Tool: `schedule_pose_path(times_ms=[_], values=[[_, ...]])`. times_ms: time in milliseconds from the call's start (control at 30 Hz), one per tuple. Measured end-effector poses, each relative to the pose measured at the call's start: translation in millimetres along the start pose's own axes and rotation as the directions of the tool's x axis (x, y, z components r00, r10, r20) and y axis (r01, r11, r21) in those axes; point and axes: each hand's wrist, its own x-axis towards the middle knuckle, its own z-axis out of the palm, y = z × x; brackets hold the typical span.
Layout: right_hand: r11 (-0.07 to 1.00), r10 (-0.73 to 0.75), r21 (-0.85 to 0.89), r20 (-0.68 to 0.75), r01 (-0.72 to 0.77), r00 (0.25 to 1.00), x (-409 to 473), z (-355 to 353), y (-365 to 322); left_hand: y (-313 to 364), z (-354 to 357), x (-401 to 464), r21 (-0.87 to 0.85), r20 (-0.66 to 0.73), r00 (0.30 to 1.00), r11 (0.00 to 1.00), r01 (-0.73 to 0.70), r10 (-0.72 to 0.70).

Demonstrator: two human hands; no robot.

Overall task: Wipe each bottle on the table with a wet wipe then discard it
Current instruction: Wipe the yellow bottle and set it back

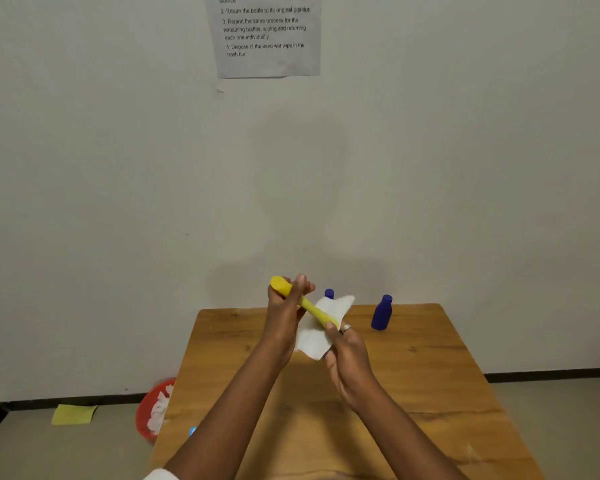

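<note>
Held up over the wooden table [430, 375]: yellow bottle [303, 303], tilted, top end gripped in left hand [286, 306]. White wet wipe [321, 327] wrapped round its low end, pinched by right hand [347, 355]. Two blue bottles [381, 313] standing behind.

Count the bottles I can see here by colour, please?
Yellow bottle: 1, held in both hands
Blue bottles: 2, standing on the table, one partly hidden behind the wipe
Total: 3
</note>
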Motion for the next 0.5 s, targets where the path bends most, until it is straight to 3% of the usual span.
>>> schedule_pose_path(times_ms=[67, 167, 267, 333, 500], values=[[0.981, 0.105, 0.161, 0.006, -0.104, 0.995, 4, -5, -2, -1, 0, -4, 0.225, 0.040, 0.999, 0.974, -0.034, 0.026], [0.970, 0.236, 0.065, -0.010, -0.235, 0.972, 4, -15, -9, -2, -7, -5, 0.434, 0.093, 0.994, 0.896, -0.095, 0.060], [0.962, 0.241, -0.108, -0.083, -0.249, 0.967, 5, -24, -14, -6, -12, -6, 0.455, 0.066, 0.993, 0.883, -0.117, 0.098], [0.964, 0.220, -0.125, -0.115, -0.234, 0.969, 5, -23, -15, -8, -10, -9, 0.483, 0.013, 0.991, 0.866, -0.125, 0.136], [0.926, 0.357, 0.116, 0.035, -0.358, 0.934, 0, -15, -5, -9, -4, -15, 0.630, -0.012, 0.958, 0.746, -0.214, 0.286]])
